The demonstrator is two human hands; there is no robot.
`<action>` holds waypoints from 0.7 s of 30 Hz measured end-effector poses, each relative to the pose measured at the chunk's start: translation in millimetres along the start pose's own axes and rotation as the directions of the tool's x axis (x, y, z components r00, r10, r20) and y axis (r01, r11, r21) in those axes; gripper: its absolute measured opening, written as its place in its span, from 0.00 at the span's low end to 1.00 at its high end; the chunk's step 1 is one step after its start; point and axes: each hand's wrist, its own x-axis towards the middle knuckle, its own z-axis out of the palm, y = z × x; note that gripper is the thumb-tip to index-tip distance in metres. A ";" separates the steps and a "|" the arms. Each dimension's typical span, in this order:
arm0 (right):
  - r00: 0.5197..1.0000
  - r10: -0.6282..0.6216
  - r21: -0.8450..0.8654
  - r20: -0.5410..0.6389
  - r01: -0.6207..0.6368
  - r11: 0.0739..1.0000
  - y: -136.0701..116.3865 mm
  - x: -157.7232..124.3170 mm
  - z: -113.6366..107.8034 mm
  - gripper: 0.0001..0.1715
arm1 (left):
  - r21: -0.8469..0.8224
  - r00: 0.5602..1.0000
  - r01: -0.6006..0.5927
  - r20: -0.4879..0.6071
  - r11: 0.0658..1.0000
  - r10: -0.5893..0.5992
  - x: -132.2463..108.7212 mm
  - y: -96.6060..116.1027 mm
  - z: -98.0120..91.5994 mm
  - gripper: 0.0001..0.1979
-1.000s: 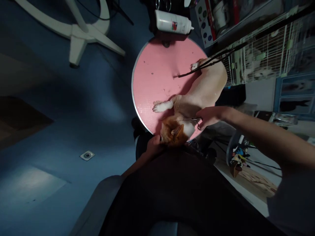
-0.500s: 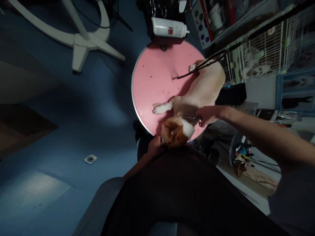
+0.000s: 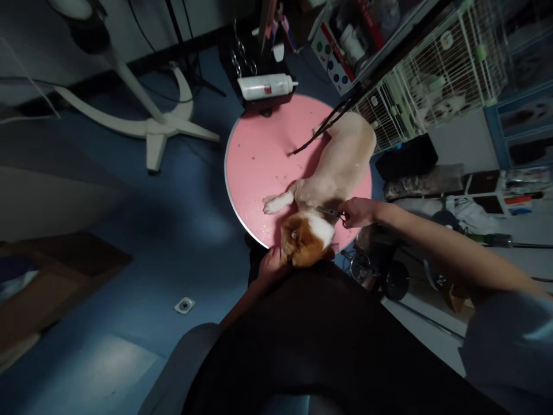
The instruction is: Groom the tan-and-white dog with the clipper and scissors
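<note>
A small tan and white dog (image 3: 339,164) with an orange head lies on a round pink table (image 3: 254,167). My left hand (image 3: 271,266) cups the dog's head at the table's near edge, fingers curled against the fur. Over the dog's neck and shoulder, my right hand (image 3: 358,211) is closed on a pair of scissors (image 3: 328,212) whose blades point at the fur. A dark leash (image 3: 319,129) runs from the dog's rear up to the right.
A white bottle (image 3: 265,86) lies on a dark tray at the table's far edge, with scissors hanging behind it. A white stand base (image 3: 159,127) sits on the blue floor at left. Wire cages (image 3: 436,69) and shelves stand at right; a floor drain (image 3: 184,305) lies below left.
The view has pulled back and tilted, so the table and dog sit lower and smaller in frame. Both hands have kept their places on the dog's head and at its neck.
</note>
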 end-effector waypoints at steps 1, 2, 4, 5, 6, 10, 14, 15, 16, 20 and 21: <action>0.999 0.017 0.032 -0.051 -0.016 0.999 2.3 -4.9 5.2 0.21 | 0.048 0.999 -0.017 -0.034 0.999 0.019 -2.2 -1.0 -8.3 0.27; 0.993 0.036 0.051 -0.110 -0.030 0.998 4.5 -10.3 12.7 0.26 | 0.079 0.994 -0.039 -0.096 0.996 0.047 -5.2 -0.2 -17.2 0.28; 0.967 0.047 0.047 -0.250 -0.036 0.998 6.2 -21.5 33.5 0.32 | 0.051 0.954 -0.135 -0.263 0.990 0.143 -13.3 9.4 -33.9 0.22; 0.947 0.037 0.032 -0.319 -0.028 0.999 4.7 -27.0 45.9 0.32 | 0.007 0.925 -0.201 -0.328 0.980 0.192 -17.9 18.5 -40.5 0.17; 0.925 0.016 0.018 -0.380 -0.010 1.000 1.5 -32.0 58.8 0.31 | -0.047 0.903 -0.266 -0.361 0.963 0.232 -22.5 30.2 -45.0 0.13; 0.852 -0.121 -0.015 -0.509 0.131 0.991 -20.5 -46.0 107.9 0.28 | -0.240 0.933 -0.317 -0.251 0.918 0.257 -34.3 83.4 -39.4 0.09; 0.807 -0.210 -0.047 -0.553 0.222 0.974 -28.2 -47.3 151.6 0.26 | -0.298 0.970 -0.176 -0.215 0.938 0.114 -31.5 110.0 -3.1 0.21; 0.796 -0.221 -0.050 -0.564 0.234 0.971 -25.3 -45.0 163.5 0.26 | -0.311 0.975 -0.132 -0.213 0.941 0.066 -28.7 111.0 7.7 0.21; 0.786 -0.231 -0.052 -0.574 0.246 0.968 -20.8 -41.4 176.2 0.27 | -0.313 0.975 -0.080 -0.222 0.946 0.009 -25.5 110.0 17.6 0.21; 0.814 -0.255 0.007 -0.521 0.303 0.953 6.8 -12.4 230.4 0.29 | -0.117 0.865 0.128 -0.472 0.985 -0.168 -18.5 90.5 38.3 0.13; 0.838 -0.246 0.047 -0.486 0.307 0.951 14.3 -1.8 242.3 0.30 | -0.047 0.822 0.192 -0.537 0.980 -0.187 -20.2 83.2 38.5 0.10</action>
